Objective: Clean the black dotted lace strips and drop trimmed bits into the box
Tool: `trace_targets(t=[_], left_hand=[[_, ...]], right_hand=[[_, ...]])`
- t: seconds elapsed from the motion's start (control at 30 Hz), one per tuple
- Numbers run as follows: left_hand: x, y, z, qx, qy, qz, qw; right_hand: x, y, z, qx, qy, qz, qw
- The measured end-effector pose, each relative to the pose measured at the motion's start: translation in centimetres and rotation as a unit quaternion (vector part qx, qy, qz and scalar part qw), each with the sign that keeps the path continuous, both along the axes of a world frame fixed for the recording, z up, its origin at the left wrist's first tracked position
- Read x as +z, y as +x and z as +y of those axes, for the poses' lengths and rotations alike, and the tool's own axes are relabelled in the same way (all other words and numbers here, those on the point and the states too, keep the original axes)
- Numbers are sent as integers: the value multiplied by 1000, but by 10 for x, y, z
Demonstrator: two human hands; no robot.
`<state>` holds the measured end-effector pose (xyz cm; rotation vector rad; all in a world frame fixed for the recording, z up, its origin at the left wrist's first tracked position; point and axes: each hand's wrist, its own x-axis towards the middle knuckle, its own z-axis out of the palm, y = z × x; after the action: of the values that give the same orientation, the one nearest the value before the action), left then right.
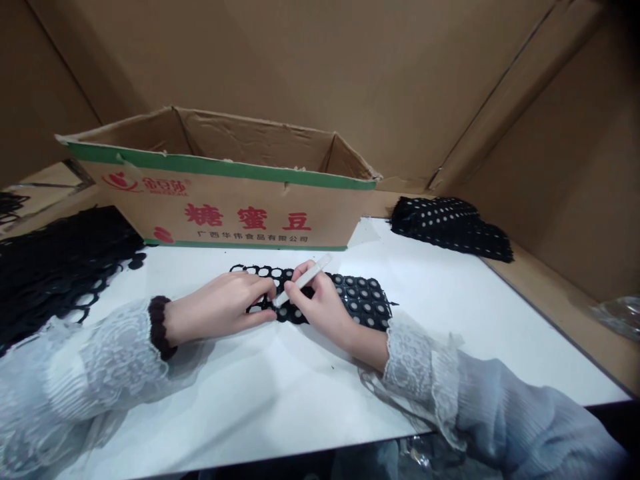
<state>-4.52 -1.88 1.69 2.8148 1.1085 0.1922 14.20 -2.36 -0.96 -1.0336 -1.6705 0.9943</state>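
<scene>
A black perforated sheet (pixel 367 293) lies flat on the white table. Grey-centred round discs fill its right part, while open rings (pixel 264 272) show at its left end. My right hand (pixel 325 300) grips a slim whitish stick (pixel 311 275), slanted with its lower tip down at the sheet between my two hands. My left hand (pixel 225 303) rests over the sheet's left part, thumb and fingertips closed on it near that tip. The exact spot under the left fingertips is hidden.
Behind my hands stands an open cardboard box (pixel 250 207) with red lettering. Black ring-holed sheets (pixel 60 260) are piled at left. Another black dotted sheet (pixel 450 223) lies back right. Tall cardboard walls (pixel 310 67) surround the table (pixel 280 413). Clear plastic (pixel 620 317) is at far right.
</scene>
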Motion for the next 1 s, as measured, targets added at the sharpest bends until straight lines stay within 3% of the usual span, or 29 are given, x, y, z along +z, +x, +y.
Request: trace_targets(t=[0.27,0.43,0.57,0.63,0.7,0.73,0.83,0.93,1.0], left_hand=[[1,5,-1,46,-56,-16,997],[-1,13,-9,107,65,89,988],[2,18,-16,105,111,148,977],[12,15,-17,109,124,133,977],[30,7,-16,156,181,97,966],[41,2,-13,195,228,74,951],[78,-18,8,328,374,4,868],[109,-39,43,375,428,-37,822],[121,-47,62,395,359,-15,845]], right_hand=[[-2,-1,0,3,17,-41,999],[-2,-2,0,10,20,-37,999],[-2,-2,0,14,18,-32,999],[-3,-2,0,14,24,-35,999],[-3,-1,1,15,23,-35,999],[-3,-1,1,17,21,-33,999],[-3,-1,0,27,13,-25,999],[0,1,0,18,12,-12,1000],[3,5,2,-7,23,-1,1000]])
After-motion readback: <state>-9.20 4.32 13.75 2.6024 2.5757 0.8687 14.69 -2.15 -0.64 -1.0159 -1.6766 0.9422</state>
